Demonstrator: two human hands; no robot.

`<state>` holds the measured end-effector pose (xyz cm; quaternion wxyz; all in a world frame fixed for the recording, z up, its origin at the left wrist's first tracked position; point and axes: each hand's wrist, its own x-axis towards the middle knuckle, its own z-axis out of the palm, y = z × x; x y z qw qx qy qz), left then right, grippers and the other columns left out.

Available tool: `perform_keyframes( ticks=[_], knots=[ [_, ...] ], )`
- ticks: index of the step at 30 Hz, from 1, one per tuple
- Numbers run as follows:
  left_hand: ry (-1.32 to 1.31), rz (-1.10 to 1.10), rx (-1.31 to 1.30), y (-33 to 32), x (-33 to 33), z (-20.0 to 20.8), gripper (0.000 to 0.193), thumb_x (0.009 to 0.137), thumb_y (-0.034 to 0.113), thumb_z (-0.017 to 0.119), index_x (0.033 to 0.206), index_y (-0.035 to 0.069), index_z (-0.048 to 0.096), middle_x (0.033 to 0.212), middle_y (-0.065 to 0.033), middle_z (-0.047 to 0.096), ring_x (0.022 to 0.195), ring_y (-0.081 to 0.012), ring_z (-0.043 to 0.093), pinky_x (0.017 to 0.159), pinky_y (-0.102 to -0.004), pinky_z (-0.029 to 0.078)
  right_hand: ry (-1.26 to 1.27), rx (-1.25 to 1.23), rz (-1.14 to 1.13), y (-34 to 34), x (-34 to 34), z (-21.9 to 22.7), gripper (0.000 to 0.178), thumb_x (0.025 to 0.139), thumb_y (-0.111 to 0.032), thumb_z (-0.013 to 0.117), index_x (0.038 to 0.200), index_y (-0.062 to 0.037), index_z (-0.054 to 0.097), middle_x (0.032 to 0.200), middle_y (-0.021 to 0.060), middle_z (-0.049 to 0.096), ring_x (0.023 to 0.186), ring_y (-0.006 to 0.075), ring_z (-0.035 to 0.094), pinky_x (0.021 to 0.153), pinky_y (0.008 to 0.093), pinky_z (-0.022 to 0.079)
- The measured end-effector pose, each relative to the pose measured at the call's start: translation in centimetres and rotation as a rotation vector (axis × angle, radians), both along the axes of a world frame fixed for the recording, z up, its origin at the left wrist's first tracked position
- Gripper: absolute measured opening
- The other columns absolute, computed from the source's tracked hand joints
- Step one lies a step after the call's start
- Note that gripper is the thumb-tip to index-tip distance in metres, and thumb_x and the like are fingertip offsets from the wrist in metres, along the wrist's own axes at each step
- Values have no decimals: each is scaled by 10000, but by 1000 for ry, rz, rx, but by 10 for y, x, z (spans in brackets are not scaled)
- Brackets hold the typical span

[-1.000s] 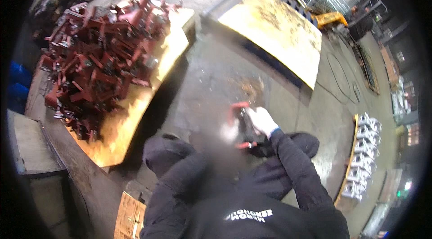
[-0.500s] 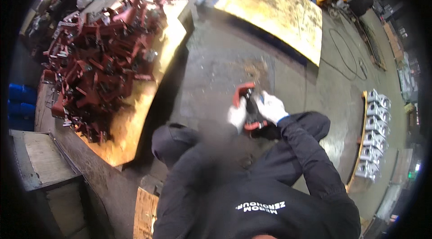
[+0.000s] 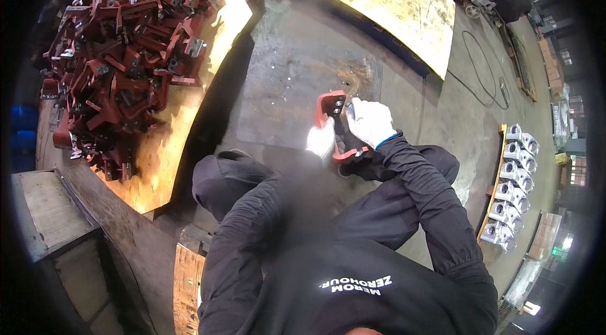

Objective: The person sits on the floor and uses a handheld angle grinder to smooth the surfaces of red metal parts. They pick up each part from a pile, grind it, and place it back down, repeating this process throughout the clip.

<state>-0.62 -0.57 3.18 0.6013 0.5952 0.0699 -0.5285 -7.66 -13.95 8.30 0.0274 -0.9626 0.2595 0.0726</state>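
A red-painted metal bracket [image 3: 341,137] with a dark inner face and several holes near its far end is held over my lap. My left hand [image 3: 320,139], in a white glove, is closed round its left side. On the right, my white-gloved right hand [image 3: 372,123] is against the bracket's inner side, its fingers curled and pinched near the holes. Whatever those fingers hold is too small or hidden to make out.
A large heap of similar red brackets [image 3: 126,64] lies on a wooden board [image 3: 218,51] at the left. Ahead stands a board-topped platform [image 3: 385,4]. Silver metal castings [image 3: 508,193] line a pallet at the right. A cable [image 3: 483,64] loops on the floor.
The bracket and both hands sit slightly higher in view. My right hand has shifted toward the bracket's far end with the holes; my left hand keeps its hold. The whole view has shifted a little.
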Motion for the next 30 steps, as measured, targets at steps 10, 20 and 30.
perform_keyframes(
  ticks=[10,20,30],
  knots=[
    [-282,-267,179,6,7,-19,585,914,506,533,1025,-62,614,815,-150,658,728,-205,645,643,-357,500,29,578,-272,19,-2,-34,487,1002,-392,329,1045,28,572,960,263,654,950,437,614,829,454,473],
    [-329,-292,128,6,7,-43,571,929,495,510,1058,-52,610,857,-188,680,796,-266,681,693,-373,526,-76,865,-264,12,10,-8,460,975,-364,421,859,35,620,660,133,604,566,232,582,558,369,460],
    [-203,-157,105,6,4,-27,519,919,422,561,1065,-74,610,939,-175,663,864,-243,639,727,-370,500,-229,861,-505,18,-18,-61,413,1002,-343,389,1014,17,589,864,158,644,804,275,606,783,377,479]
  ],
)
